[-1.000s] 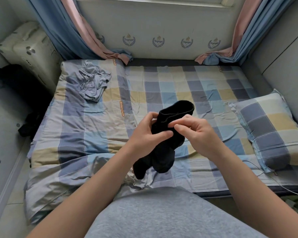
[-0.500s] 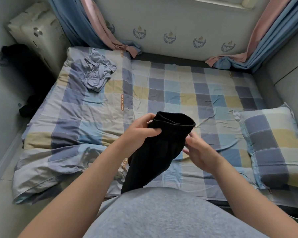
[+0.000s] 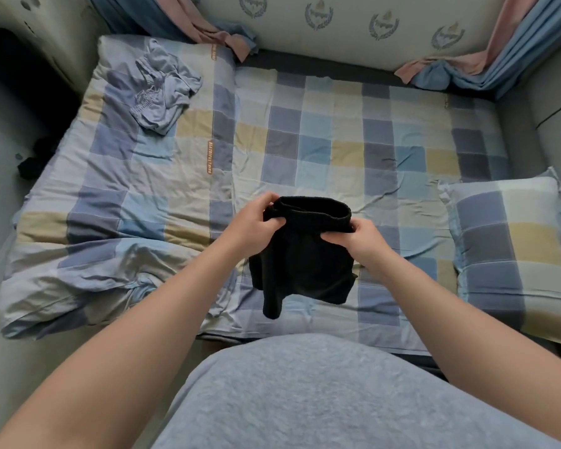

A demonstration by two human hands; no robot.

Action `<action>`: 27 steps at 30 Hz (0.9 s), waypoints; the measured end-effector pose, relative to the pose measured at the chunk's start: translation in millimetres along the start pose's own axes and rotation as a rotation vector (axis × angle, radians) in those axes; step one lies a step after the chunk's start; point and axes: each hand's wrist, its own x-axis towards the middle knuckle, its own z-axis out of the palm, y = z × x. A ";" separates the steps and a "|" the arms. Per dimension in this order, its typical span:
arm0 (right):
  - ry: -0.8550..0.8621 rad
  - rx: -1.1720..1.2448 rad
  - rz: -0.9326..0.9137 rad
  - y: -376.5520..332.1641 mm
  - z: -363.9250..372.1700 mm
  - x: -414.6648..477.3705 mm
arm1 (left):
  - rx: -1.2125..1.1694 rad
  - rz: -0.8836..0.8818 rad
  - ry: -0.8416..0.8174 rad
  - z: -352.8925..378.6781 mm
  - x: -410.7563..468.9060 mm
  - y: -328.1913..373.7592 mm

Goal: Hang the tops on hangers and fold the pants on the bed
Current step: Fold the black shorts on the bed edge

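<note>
A pair of black shorts (image 3: 305,264) hangs in the air above the near edge of the bed (image 3: 305,150). My left hand (image 3: 253,222) grips the left side of the waistband. My right hand (image 3: 357,238) pinches the right side of it. The waistband is stretched out between both hands and the legs dangle below. A crumpled pale blue garment (image 3: 162,92) lies at the far left corner of the checked bedspread.
A checked pillow (image 3: 512,251) lies at the right side of the bed. Blue and pink curtains (image 3: 460,66) pool at the far corners. A white suitcase (image 3: 46,34) and dark items stand on the floor to the left.
My hands have moved apart along the waistband, spreading the shorts wider. The camera has tilted down and closer to the bed.
</note>
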 end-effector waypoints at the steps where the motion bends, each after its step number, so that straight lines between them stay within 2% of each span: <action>1: 0.023 -0.001 -0.025 -2.3 -6.2 4.1 | 0.014 0.019 0.013 3.9 5.6 5.5; 8: 0.148 -0.065 -0.217 -12.2 -42.6 16.1 | 0.100 0.175 0.046 20.9 26.4 38.1; 13: 0.288 -0.298 -0.250 30.1 -38.1 28.0 | 0.208 0.224 0.040 42.9 27.9 11.1; 19: 0.285 -0.545 -0.209 161.5 13.1 50.4 | 0.374 0.116 -0.002 92.7 19.7 -113.3; 23: 0.148 -0.687 -0.130 278.2 62.1 59.4 | 0.469 -0.053 -0.108 137.7 2.1 -228.4; 27: -0.058 -0.827 -0.042 376.9 100.0 55.8 | 0.507 -0.186 -0.300 177.1 -24.9 -328.9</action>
